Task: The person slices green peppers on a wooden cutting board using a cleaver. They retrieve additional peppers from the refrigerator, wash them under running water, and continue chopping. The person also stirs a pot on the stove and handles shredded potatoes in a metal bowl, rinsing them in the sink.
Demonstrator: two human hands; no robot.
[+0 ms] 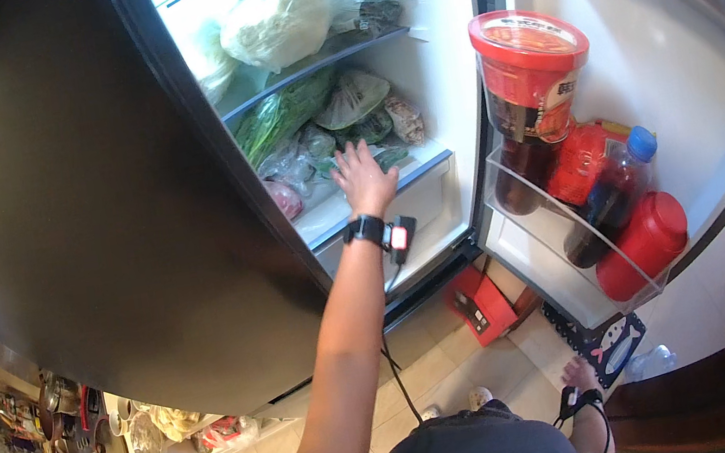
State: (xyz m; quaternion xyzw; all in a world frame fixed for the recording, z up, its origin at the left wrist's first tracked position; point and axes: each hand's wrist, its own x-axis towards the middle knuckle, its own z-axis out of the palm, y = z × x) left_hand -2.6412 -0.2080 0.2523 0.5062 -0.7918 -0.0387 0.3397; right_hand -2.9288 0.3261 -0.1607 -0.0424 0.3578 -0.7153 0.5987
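Observation:
My left hand (363, 177) reaches into the open refrigerator, palm down with its fingers apart. It is over a bag of green vegetables (392, 157) at the front of the lowest shelf; whether it touches the bag is unclear. Behind it lie wrapped dark leafy greens (365, 129), a bagged pale-green vegetable (354, 97) and long green stalks (279, 116). A pinkish bagged item (285, 199) is to its left, and a bag with brownish contents (404, 120) to its right. My right hand (579, 375) hangs low by my side, fingers loosely bent, apparently holding nothing.
The refrigerator door (645, 50) stands open at right. Its bin (573, 223) holds a red-lidded tub (532, 71), a dark bottle with a blue cap (612, 203) and a red container (643, 248). A red box (483, 307) sits on the floor below. Large bagged cabbage (279, 21) fills the upper shelf.

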